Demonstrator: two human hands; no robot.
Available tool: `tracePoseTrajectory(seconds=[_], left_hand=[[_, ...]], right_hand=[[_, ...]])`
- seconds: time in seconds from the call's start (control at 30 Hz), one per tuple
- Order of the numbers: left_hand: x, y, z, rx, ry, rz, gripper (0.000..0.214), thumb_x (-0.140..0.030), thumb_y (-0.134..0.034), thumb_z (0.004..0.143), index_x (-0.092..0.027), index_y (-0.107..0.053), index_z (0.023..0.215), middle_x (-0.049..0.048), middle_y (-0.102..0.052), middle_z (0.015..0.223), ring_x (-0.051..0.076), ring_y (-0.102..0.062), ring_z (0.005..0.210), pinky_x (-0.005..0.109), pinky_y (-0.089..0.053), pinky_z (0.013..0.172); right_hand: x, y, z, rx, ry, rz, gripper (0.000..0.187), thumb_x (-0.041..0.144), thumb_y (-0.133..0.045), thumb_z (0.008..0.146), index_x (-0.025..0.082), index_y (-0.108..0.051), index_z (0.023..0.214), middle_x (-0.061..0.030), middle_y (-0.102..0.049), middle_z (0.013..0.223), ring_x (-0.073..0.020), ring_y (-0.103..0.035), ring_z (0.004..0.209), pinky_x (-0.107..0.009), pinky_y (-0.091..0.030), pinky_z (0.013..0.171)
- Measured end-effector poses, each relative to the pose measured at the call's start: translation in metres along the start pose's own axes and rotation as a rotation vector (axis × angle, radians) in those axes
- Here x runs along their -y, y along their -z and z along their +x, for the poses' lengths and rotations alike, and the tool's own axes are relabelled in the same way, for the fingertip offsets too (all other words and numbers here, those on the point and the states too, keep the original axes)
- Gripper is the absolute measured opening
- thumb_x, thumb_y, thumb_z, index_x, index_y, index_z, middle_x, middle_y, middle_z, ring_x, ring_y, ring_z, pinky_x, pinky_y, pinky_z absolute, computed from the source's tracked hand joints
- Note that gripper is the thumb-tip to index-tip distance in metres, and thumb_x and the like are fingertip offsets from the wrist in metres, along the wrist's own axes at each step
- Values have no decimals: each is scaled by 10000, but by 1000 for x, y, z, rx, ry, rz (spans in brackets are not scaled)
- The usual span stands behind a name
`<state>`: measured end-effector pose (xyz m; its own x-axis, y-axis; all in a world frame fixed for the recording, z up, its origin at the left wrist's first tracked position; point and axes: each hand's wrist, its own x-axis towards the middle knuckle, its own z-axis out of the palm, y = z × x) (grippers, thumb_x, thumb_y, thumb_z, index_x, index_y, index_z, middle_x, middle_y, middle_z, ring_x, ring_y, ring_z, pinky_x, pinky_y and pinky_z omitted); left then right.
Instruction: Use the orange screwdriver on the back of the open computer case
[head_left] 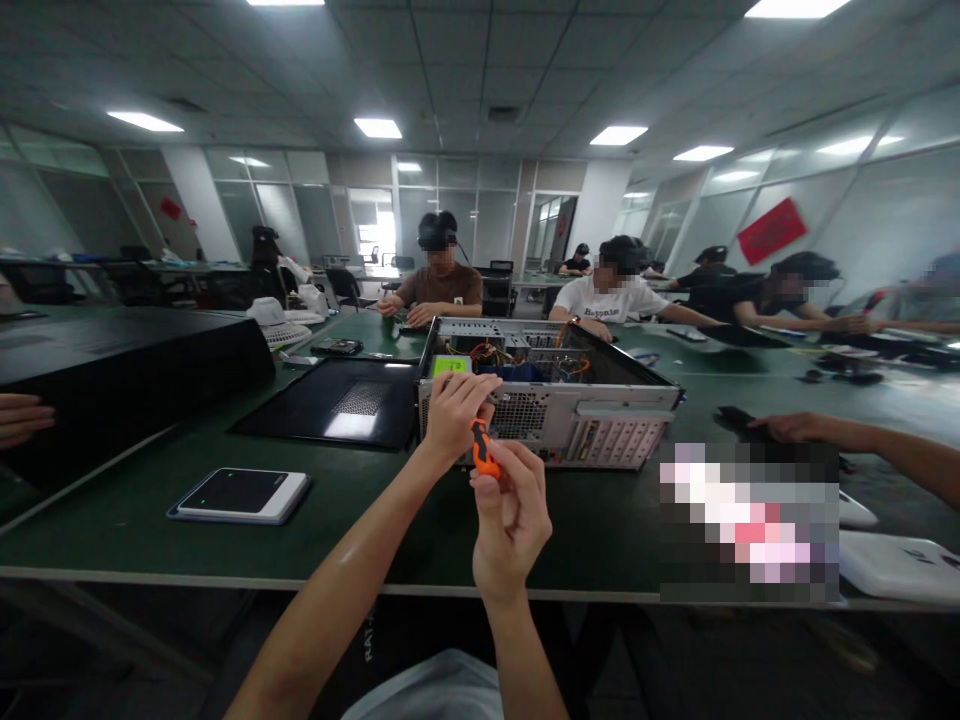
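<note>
My right hand [514, 510] grips a screwdriver [485, 450] by its orange and black handle, thumb and fingers closed around it. The tool points away from me toward the back panel of an open computer case [555, 425]; its tip is hidden. Just ahead and to the left, my left hand [454, 415] is up against the case's near left corner. Its fingers are curled together, and what they hold cannot be made out. Inside the open top, a bright green label [451, 366] and coloured cables [491, 355] show.
A black side panel [337, 400] lies left of the case. Nearer is a white and black device [244, 495]. A large black case [127, 370] stands far left, with another person's hand [26, 420] on it. At right, a co-worker's hand [817, 430] reaches over the green table [360, 535].
</note>
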<state>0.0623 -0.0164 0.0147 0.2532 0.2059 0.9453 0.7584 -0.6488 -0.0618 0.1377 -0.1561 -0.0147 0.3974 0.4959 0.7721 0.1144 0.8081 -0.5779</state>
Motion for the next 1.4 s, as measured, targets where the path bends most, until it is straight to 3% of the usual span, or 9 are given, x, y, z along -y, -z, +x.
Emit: tracePoseTrajectory(seconds=[0.17, 0.33, 0.47, 0.63, 0.77, 0.87, 1.0, 1.17, 1.4], left_hand=[[2, 0, -1, -32, -37, -18, 401, -58, -497, 877, -218, -712, 1175, 33, -789, 1149, 206, -708, 1013, 399, -428, 1006], [2, 1, -3, -18, -36, -60, 401, -84, -507, 894, -224, -691, 1221, 51, -773, 1191, 227, -698, 1064, 439, -392, 1033], [1, 3, -5, 9, -6, -45, 425, -90, -528, 885, -237, -679, 1254, 55, -762, 1224, 242, -688, 1088, 478, -360, 1060], [1, 1, -5, -13, -13, -40, 423, -69, -528, 882, -239, -683, 1237, 45, -772, 1201, 235, -695, 1065, 455, -382, 1032], [1, 0, -4, -34, -14, -52, 423, -38, -514, 876, -229, -691, 1210, 33, -780, 1181, 217, -704, 1054, 425, -406, 1006], [0, 0, -4, -27, -18, -66, 435, -30, -511, 871, -227, -689, 1215, 34, -777, 1193, 216, -700, 1077, 416, -416, 1006], [0, 1, -5, -27, -22, -70, 449, -39, -513, 856, -220, -683, 1230, 45, -774, 1197, 224, -695, 1088, 424, -418, 1013], [0, 0, -7, -9, -15, -77, 452, -74, -516, 863, -236, -669, 1256, 48, -765, 1217, 232, -686, 1102, 444, -410, 1026], [2, 1, -7, -2, -40, -62, 452, -84, -497, 874, -232, -667, 1266, 55, -764, 1219, 238, -682, 1092, 441, -411, 1008]], right_hand=[[7, -6, -4, 22, -42, 121, 288, 299, -488, 1056, 263, -568, 1330, -105, -637, 1294, -136, -678, 760, -341, -622, 684], [10, -3, -5, 57, -56, -2, 255, 320, -482, 1053, 254, -703, 1161, -108, -547, 1376, -213, -654, 1050, -416, -598, 868], [8, -3, -3, 58, -15, -86, 198, 344, -579, 1011, 247, -749, 1043, -88, -530, 1260, -197, -633, 1030, -412, -569, 930], [4, -8, -1, -20, -36, 41, 300, 338, -705, 944, 268, -602, 1217, -65, -608, 1130, -199, -654, 1033, -386, -594, 878], [4, -6, -2, -8, 1, -53, 177, 338, -741, 923, 237, -701, 1062, -63, -582, 1070, -196, -645, 991, -384, -613, 853], [4, -5, -3, -27, 20, -98, 197, 318, -739, 927, 243, -731, 1110, -56, -577, 1032, -183, -649, 933, -364, -627, 809], [3, -7, -3, -112, 44, -38, 377, 293, -748, 918, 245, -627, 1272, -62, -631, 1066, -187, -680, 949, -351, -642, 786], [2, -5, -5, -61, 42, -8, 201, 194, -642, 973, 261, -699, 1153, -97, -605, 1255, -222, -651, 1128, -412, -625, 895], [8, -10, -3, -25, 16, 126, 353, 263, -457, 1062, 326, -508, 1406, -86, -557, 1298, -123, -662, 761, -354, -619, 700]])
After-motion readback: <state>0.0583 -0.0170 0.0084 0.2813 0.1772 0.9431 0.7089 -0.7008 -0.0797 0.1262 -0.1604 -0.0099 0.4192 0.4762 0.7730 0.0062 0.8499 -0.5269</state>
